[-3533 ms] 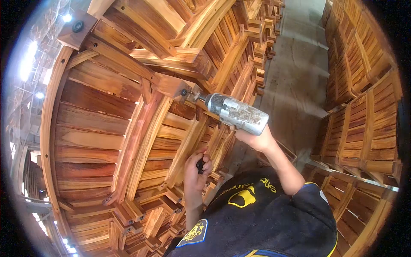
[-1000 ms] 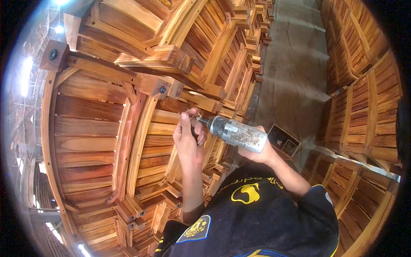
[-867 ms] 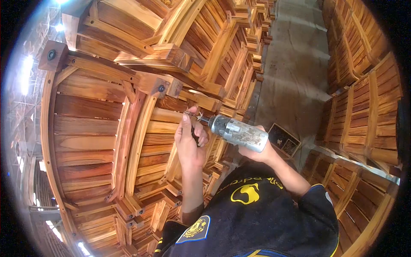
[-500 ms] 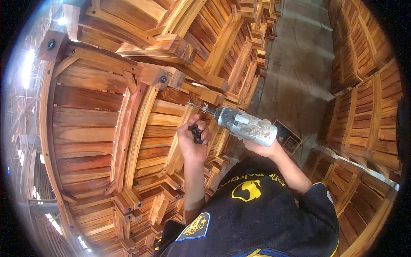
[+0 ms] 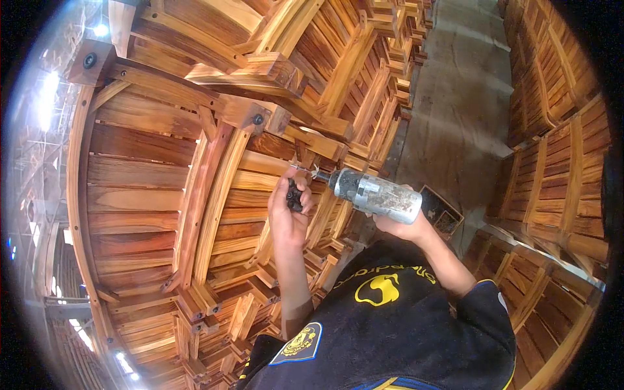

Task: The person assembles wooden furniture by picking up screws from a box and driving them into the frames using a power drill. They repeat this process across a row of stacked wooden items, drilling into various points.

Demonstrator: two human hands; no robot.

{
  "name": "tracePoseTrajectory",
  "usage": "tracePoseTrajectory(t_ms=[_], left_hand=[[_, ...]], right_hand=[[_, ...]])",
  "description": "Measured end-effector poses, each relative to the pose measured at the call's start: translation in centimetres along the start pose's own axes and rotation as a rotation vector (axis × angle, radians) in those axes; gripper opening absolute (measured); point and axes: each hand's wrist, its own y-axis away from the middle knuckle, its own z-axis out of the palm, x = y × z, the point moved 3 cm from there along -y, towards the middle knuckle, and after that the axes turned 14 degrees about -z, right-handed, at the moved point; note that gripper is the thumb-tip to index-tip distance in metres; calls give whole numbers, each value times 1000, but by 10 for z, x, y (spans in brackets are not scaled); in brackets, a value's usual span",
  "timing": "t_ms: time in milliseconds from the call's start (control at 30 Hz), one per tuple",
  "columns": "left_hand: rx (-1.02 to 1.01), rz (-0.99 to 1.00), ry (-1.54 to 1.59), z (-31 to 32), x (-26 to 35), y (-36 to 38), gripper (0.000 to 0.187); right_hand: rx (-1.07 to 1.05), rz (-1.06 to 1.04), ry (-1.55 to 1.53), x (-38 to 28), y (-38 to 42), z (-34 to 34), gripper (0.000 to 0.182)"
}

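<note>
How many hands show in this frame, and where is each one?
2. The left hand is near the picture's middle, fingers curled around small dark pieces. The right hand is farther right, gripping the power driver, which partly hides it.

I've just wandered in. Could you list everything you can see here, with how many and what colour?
Drill: one, silver and black, in the right hand
Bit: one, metallic, at the drill's nose
Dark pieces: several, black, in the left hand
Slatted furniture: many, brown, both sides
Box: one, dark inside, on the floor
Floor: one, grey-brown, between the furniture
Lights: several, white, far left
Shirt: one, black with yellow, bottom
Left hand: one, bare, centre
Right hand: one, bare, under the drill
</note>
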Motion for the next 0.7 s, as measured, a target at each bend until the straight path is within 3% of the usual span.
tracePoseTrajectory(t_ms=[267, 467, 700], left_hand=[[-95, -9, 105, -11, 5, 0, 27], [17, -28, 102, -10, 9, 0, 27], [-100, -54, 100, -12, 10, 2, 31]], right_hand=[[-36, 17, -4, 0, 3, 0, 18], [-32, 95, -66, 0, 2, 4, 17], [-69, 127, -110, 5, 4, 6, 18]])
